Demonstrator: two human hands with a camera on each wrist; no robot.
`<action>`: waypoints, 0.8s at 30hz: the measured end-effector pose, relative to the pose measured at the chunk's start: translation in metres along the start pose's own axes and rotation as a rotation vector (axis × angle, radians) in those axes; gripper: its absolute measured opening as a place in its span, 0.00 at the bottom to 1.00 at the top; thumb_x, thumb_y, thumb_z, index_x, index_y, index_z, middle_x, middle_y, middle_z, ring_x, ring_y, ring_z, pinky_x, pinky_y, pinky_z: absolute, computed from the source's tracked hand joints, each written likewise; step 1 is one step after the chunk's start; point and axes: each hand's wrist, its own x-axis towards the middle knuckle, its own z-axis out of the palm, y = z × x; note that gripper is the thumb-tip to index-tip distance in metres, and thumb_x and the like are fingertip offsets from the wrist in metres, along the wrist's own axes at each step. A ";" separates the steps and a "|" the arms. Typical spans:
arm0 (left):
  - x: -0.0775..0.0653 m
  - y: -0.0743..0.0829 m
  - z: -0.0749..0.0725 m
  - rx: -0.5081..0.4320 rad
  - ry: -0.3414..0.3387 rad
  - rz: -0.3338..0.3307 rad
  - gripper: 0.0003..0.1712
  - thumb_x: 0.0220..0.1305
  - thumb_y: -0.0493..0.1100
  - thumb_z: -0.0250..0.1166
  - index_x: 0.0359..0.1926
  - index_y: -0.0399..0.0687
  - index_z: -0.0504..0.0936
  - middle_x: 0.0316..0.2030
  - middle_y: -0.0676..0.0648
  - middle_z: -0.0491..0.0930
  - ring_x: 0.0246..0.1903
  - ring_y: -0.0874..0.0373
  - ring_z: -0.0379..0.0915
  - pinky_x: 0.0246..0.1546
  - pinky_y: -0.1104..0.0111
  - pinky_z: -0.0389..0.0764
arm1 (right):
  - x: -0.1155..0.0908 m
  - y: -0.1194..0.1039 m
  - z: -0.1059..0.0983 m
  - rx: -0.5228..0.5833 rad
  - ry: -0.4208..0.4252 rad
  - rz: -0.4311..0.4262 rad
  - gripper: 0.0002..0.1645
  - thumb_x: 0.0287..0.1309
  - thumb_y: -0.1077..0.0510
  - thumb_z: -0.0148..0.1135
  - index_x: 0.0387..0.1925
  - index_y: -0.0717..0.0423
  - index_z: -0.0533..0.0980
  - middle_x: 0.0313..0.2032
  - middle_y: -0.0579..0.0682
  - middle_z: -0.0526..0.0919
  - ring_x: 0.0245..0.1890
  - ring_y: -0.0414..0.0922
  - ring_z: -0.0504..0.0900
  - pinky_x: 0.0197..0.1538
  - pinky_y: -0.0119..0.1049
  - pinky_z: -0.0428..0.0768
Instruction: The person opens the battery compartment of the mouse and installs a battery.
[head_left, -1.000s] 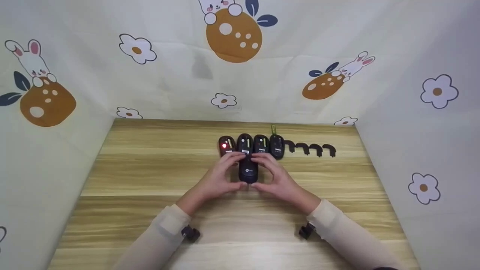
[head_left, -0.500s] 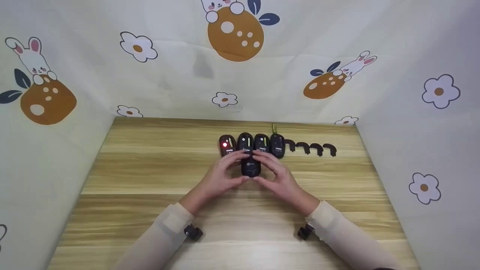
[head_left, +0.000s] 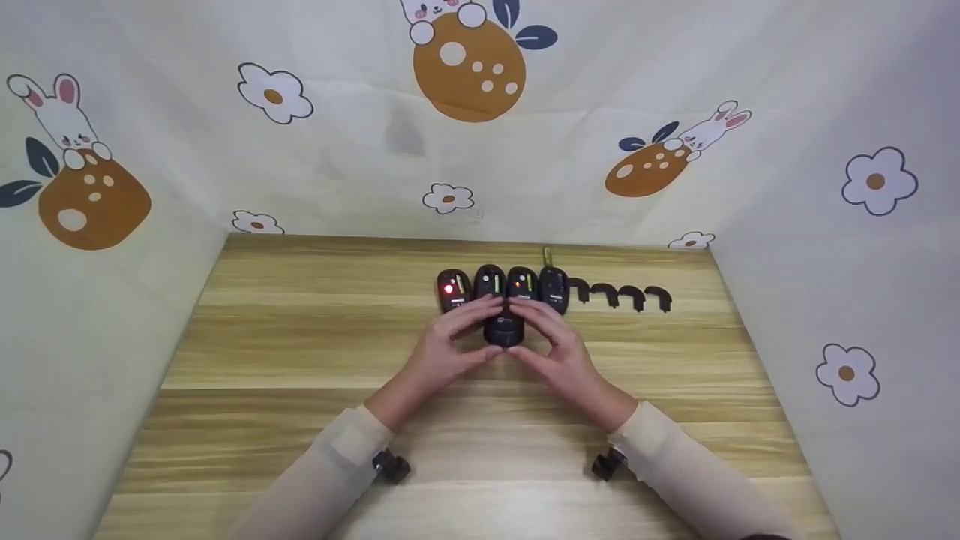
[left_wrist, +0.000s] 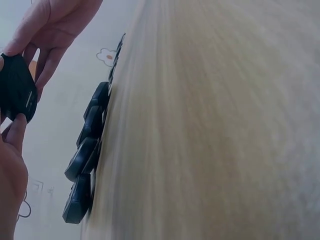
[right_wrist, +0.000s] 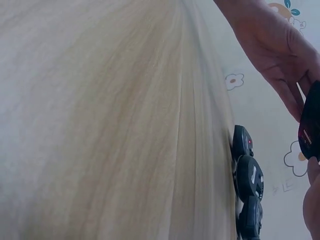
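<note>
A black computer mouse [head_left: 504,328] with a small pale logo is held above the wooden table between both hands. My left hand [head_left: 450,341] grips its left side, fingers at the far part and thumb at the near end. On the opposite side my right hand [head_left: 556,339] grips it the same way. The left wrist view shows the mouse [left_wrist: 19,90] raised off the table, with a slot-like mark on its surface. Behind the hands lie more black mice, undersides up: one with a red light [head_left: 453,289], then others [head_left: 489,277] [head_left: 523,280] [head_left: 553,288].
Several black curved pieces [head_left: 631,298] lie in a row to the right of the mice. A slim green piece [head_left: 547,257] sticks out behind the rightmost mouse. Patterned cloth walls [head_left: 337,172] enclose the table [head_left: 285,330] at the back and sides.
Both hands have moved slightly away from the person with the held mouse, which now looks shorter from above, its near end farther back. An orange light now shows on the third mouse in the row.
</note>
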 end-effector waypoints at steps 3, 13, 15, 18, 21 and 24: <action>0.002 0.001 0.000 -0.001 0.016 0.017 0.34 0.63 0.38 0.82 0.70 0.45 0.84 0.74 0.40 0.78 0.76 0.45 0.71 0.70 0.62 0.78 | 0.001 -0.001 0.001 -0.048 0.028 -0.006 0.38 0.59 0.69 0.81 0.71 0.59 0.80 0.73 0.58 0.79 0.74 0.60 0.75 0.81 0.43 0.68; 0.004 0.004 0.001 0.022 0.029 0.022 0.34 0.61 0.35 0.83 0.68 0.43 0.86 0.72 0.44 0.80 0.72 0.46 0.76 0.66 0.62 0.83 | 0.003 -0.001 0.000 -0.114 0.047 -0.029 0.40 0.54 0.70 0.82 0.70 0.60 0.81 0.71 0.61 0.80 0.73 0.60 0.77 0.80 0.42 0.69; 0.004 0.004 0.001 0.019 0.032 0.024 0.34 0.62 0.35 0.83 0.68 0.43 0.86 0.71 0.44 0.81 0.71 0.46 0.78 0.65 0.63 0.83 | 0.003 -0.001 -0.002 -0.123 0.037 -0.047 0.40 0.56 0.68 0.82 0.71 0.58 0.81 0.71 0.61 0.80 0.73 0.59 0.77 0.80 0.44 0.70; 0.005 0.003 0.001 0.011 0.034 0.025 0.33 0.62 0.36 0.83 0.69 0.43 0.85 0.70 0.45 0.82 0.69 0.45 0.79 0.64 0.63 0.84 | 0.004 -0.002 -0.004 -0.129 0.034 -0.073 0.38 0.59 0.68 0.81 0.71 0.57 0.81 0.70 0.61 0.82 0.72 0.59 0.79 0.79 0.45 0.71; 0.006 0.003 0.001 0.001 0.031 0.021 0.33 0.63 0.36 0.82 0.68 0.42 0.85 0.69 0.44 0.83 0.67 0.45 0.81 0.63 0.63 0.85 | 0.005 -0.002 -0.004 -0.120 0.038 -0.077 0.37 0.60 0.67 0.80 0.71 0.57 0.81 0.69 0.58 0.83 0.70 0.59 0.81 0.78 0.45 0.73; 0.006 0.003 0.000 -0.003 0.029 0.015 0.33 0.62 0.34 0.82 0.68 0.42 0.85 0.67 0.43 0.84 0.65 0.45 0.83 0.61 0.63 0.86 | 0.005 -0.001 -0.004 -0.108 0.043 -0.066 0.35 0.62 0.67 0.80 0.70 0.56 0.82 0.68 0.54 0.84 0.68 0.57 0.82 0.76 0.44 0.75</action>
